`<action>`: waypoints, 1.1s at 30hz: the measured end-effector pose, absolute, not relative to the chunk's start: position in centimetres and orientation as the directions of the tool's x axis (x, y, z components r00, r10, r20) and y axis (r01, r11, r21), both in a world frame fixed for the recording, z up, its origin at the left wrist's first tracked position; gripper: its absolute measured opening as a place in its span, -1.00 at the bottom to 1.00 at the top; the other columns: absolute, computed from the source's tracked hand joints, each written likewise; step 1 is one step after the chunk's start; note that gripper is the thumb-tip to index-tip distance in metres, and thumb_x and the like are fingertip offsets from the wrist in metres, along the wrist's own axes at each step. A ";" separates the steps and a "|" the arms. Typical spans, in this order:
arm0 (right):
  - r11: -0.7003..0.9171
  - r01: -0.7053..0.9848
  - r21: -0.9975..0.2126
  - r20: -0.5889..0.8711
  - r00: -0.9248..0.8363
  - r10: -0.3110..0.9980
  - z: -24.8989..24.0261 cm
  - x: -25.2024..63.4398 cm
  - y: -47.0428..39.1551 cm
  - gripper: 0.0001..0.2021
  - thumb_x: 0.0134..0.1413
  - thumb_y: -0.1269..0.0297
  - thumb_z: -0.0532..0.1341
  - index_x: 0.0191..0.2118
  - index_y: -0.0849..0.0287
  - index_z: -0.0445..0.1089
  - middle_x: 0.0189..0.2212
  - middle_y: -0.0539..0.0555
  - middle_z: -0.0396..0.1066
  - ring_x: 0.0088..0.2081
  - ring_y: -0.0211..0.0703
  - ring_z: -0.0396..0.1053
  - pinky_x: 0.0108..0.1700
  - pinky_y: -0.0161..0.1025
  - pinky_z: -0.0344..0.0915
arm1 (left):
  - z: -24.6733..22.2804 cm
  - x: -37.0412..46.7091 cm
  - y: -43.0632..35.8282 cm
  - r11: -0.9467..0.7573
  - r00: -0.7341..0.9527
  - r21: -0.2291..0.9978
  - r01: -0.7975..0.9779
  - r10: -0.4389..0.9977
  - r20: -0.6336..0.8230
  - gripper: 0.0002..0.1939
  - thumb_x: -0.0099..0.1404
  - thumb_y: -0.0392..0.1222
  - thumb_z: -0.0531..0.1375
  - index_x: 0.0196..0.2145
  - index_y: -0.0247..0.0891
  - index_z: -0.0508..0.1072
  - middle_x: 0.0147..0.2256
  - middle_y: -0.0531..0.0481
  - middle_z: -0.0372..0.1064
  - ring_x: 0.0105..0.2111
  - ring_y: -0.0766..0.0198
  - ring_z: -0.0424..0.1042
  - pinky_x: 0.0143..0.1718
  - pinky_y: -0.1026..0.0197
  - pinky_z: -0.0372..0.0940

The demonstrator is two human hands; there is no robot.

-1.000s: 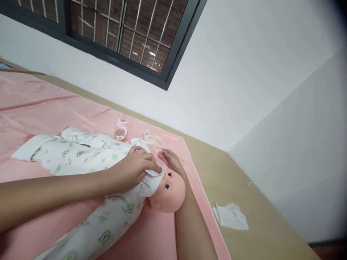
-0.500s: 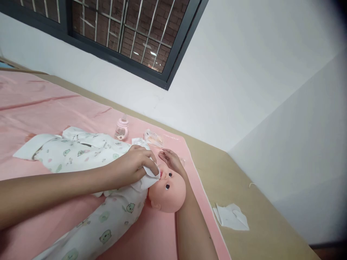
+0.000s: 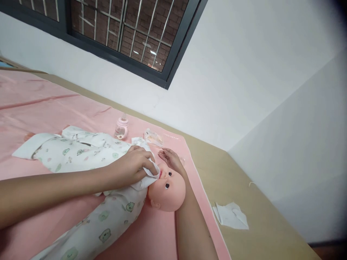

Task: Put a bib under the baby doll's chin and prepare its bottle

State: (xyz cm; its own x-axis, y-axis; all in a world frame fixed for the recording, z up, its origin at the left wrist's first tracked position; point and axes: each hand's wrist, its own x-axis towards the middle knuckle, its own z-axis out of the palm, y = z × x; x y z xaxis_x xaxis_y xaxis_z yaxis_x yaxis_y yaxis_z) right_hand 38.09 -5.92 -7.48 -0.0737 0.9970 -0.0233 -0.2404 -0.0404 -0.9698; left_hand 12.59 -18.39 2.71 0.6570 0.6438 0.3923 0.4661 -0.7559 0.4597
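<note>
A baby doll point(image 3: 170, 193) in white pyjamas point(image 3: 89, 153) with green animal prints lies on its back, head toward the right. My left hand point(image 3: 139, 164) reaches across its chest, fingers closed on a white cloth point(image 3: 152, 174) whose edge is at the doll's mouth. Whether this cloth joins the clothing at the neck I cannot tell. Beyond the head, my right hand point(image 3: 171, 159) has its fingers stretched out and holds nothing. My right forearm runs along the crown of the doll's head.
The doll rests on a pink mat point(image 3: 146, 231) over a wooden surface point(image 3: 214, 169). Past the doll stand a pink-topped baby bottle point(image 3: 121, 127) and a clear plastic packet point(image 3: 153, 138). A folded white tissue point(image 3: 231, 216) lies at right. A wall with a barred window point(image 3: 130, 32) rises behind.
</note>
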 end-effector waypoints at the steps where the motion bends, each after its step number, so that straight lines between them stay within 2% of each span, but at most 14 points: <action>1: -0.040 -0.239 -0.970 -0.023 -0.074 0.997 -7.5 38.1 -5.9 -0.75 -0.12 0.31 0.35 -0.25 0.23 0.42 -0.35 0.08 0.50 -0.25 -0.21 0.50 0.03 -0.24 0.40 | 2.8 12.6 -18.4 -0.754 0.661 0.459 0.470 0.646 0.383 -0.51 0.04 -0.58 0.04 -0.33 -0.07 0.60 -0.23 0.06 0.44 -0.19 0.21 0.34 0.00 0.02 0.04; 13: -0.036 -0.226 -0.974 -0.016 -0.088 0.996 -7.3 38.1 -6.1 -0.72 -0.13 0.27 0.38 -0.24 0.21 0.41 -0.33 0.08 0.50 -0.24 -0.21 0.49 0.07 -0.20 0.38 | 3.1 12.4 -18.3 -0.746 0.633 0.423 0.514 0.663 0.400 -0.51 0.03 -0.57 0.03 -0.33 -0.07 0.60 -0.18 0.05 0.46 -0.15 0.18 0.34 0.03 -0.03 0.04; 22: -0.050 -0.222 -0.974 -0.032 -0.084 0.996 -7.1 38.0 -6.2 -0.75 -0.12 0.30 0.37 -0.25 0.21 0.42 -0.34 0.08 0.50 -0.24 -0.21 0.49 0.07 -0.20 0.37 | 2.8 12.4 -18.0 -0.727 0.616 0.426 0.538 0.684 0.389 -0.55 0.13 -0.47 0.05 -0.25 -0.03 0.60 -0.14 0.02 0.46 -0.13 0.10 0.32 0.00 -0.08 0.04; 33: -0.056 -0.231 -0.971 -0.041 -0.072 0.997 -7.0 37.9 -6.3 -0.76 -0.13 0.31 0.36 -0.27 0.21 0.41 -0.34 0.08 0.50 -0.25 -0.21 0.49 0.07 -0.22 0.37 | 3.0 12.7 -18.2 -0.711 0.632 0.419 0.565 0.699 0.335 -0.52 0.06 -0.55 0.03 -0.24 -0.10 0.57 -0.15 0.03 0.45 -0.13 0.11 0.28 -0.01 -0.05 0.02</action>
State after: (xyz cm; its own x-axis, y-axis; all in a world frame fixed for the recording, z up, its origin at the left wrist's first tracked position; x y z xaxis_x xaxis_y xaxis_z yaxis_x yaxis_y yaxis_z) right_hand 37.85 -6.27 -7.00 -0.0716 0.9966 -0.0407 -0.2310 -0.0563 -0.9713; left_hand 12.66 -18.23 3.03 0.6318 0.6990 0.3350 0.5646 -0.7111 0.4190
